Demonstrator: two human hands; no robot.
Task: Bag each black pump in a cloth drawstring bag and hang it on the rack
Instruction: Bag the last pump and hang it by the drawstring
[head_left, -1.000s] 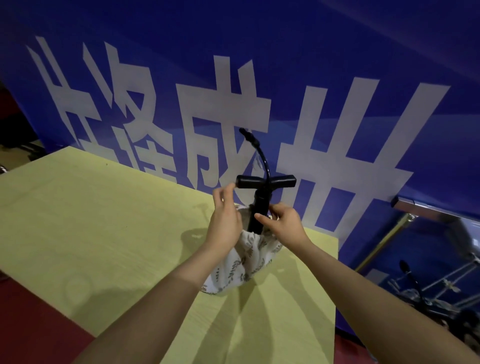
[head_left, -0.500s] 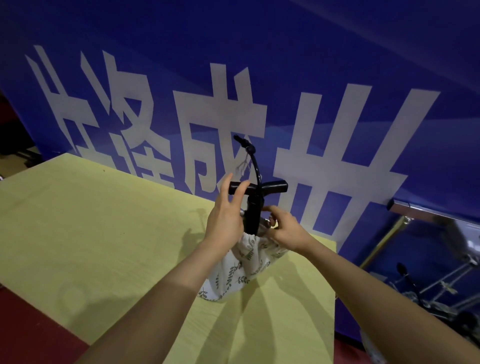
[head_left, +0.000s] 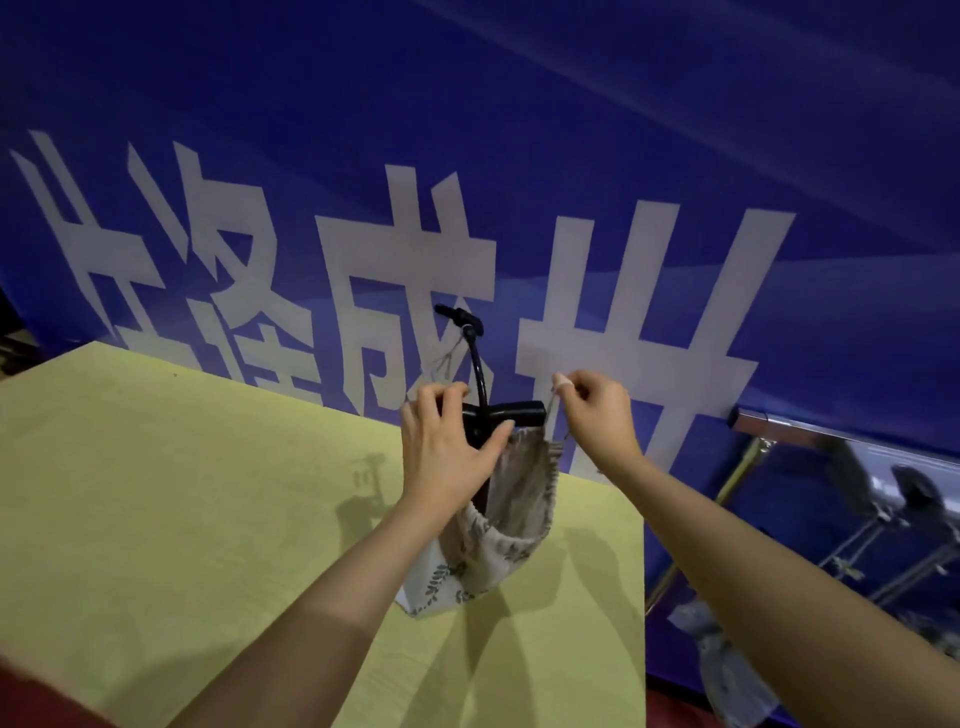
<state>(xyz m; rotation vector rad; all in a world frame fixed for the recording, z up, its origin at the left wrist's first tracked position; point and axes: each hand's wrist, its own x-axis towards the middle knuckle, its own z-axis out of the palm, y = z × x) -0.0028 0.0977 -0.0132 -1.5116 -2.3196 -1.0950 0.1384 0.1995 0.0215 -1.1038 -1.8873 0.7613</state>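
Tabletop (head_left: 156, 493): right hand (head_left: 597, 410) now raised, pulling drawstring (head_left: 551, 410).

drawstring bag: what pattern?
Off-white cloth bag with small dark leaf sprigs; head view shows it.

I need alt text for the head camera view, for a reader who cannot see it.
Over a yellow table, the left hand grips a black pump standing in a leaf-print cloth bag, while the right hand pinches the drawstring. A blue banner hangs behind.

One black pump (head_left: 511, 411), one cloth drawstring bag (head_left: 488, 551), one yellow table (head_left: 182, 493), two hands.
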